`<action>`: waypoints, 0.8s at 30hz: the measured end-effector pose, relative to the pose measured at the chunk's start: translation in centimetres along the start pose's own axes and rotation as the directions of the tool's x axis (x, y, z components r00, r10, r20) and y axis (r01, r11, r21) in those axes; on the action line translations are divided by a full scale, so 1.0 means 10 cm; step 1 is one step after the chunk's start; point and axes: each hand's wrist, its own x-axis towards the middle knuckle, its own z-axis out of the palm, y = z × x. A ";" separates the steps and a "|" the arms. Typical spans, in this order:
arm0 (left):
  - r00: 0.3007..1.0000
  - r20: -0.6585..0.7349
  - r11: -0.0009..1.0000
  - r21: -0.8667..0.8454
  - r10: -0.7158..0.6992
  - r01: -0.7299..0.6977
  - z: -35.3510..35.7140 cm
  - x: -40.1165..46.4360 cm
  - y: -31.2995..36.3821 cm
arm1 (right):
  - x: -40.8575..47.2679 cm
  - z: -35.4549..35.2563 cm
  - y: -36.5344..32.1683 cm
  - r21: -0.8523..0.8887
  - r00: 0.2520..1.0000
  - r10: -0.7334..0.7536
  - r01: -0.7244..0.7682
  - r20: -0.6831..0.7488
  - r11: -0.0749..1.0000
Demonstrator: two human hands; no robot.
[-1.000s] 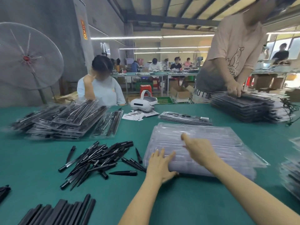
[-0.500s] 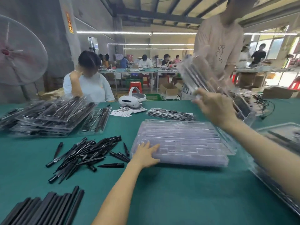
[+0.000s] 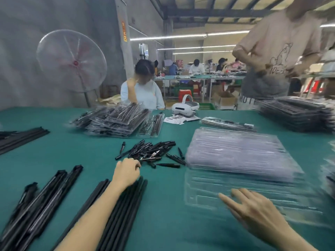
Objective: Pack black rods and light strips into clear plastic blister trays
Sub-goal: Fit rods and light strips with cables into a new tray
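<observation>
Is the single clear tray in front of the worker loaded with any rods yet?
No. The single clear tray under the right hand shows only empty molded slots.

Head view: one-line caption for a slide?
Left hand reaches the small black parts; right hand rests open on an empty tray.

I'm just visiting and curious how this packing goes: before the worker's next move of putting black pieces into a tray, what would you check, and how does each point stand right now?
1. Empty tray in front of the worker: ok. A single clear tray lies near the stack of empty trays.
2. Tray held steady: ok. The right hand rests on it with fingers spread flat.
3. Short black pieces within reach: ok. The left hand is at the edge of the pile of short black pieces.
4. A piece already gripped: cannot tell; the fingers curl, but the picture is blurred.
5. Long black rods at hand: ok. The long black rods lie under the left forearm.
</observation>
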 end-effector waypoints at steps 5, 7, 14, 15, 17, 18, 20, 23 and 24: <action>0.999 0.046 0.994 -0.109 0.007 -0.002 -0.08 -0.42 -0.10 | -0.15 0.07 -0.67 0.036 0.995 -0.081 0.083 -0.055 0.996; 0.992 0.105 0.996 -0.074 0.062 -0.055 -0.07 -0.55 0.03 | -0.13 0.08 -0.92 0.058 0.999 -0.014 0.017 -0.052 0.998; 0.991 0.131 0.972 0.235 -0.039 0.007 0.21 -0.78 0.24 | -0.07 0.08 -1.33 0.093 0.990 0.126 -0.120 -0.058 0.988; 0.991 0.119 0.974 0.225 -0.054 0.026 0.23 -0.79 0.23 | -0.09 0.09 -1.34 0.108 0.988 0.141 -0.135 -0.056 0.985; 0.990 0.127 0.967 0.253 -0.061 0.027 0.26 -0.80 0.22 | -0.12 0.10 -1.34 0.119 0.987 0.152 -0.145 -0.050 0.982; 0.988 0.145 0.961 0.277 -0.055 0.013 0.25 -0.81 0.23 | -0.12 0.11 -1.34 0.115 0.989 0.138 -0.131 -0.055 0.985; 0.981 0.182 0.968 0.251 -0.062 0.015 0.21 -0.82 0.27 | -0.10 0.12 -1.31 0.127 0.993 0.095 -0.086 -0.068 0.988; 0.970 0.217 0.993 -0.014 -0.114 0.120 0.05 -0.76 0.27 | -0.05 0.08 -1.23 0.157 0.998 0.011 -0.002 -0.054 0.988; 0.962 0.240 0.979 -0.128 -0.128 0.162 -0.03 -0.72 0.27 | -0.04 0.05 -1.21 0.177 1.000 -0.002 0.005 -0.017 0.984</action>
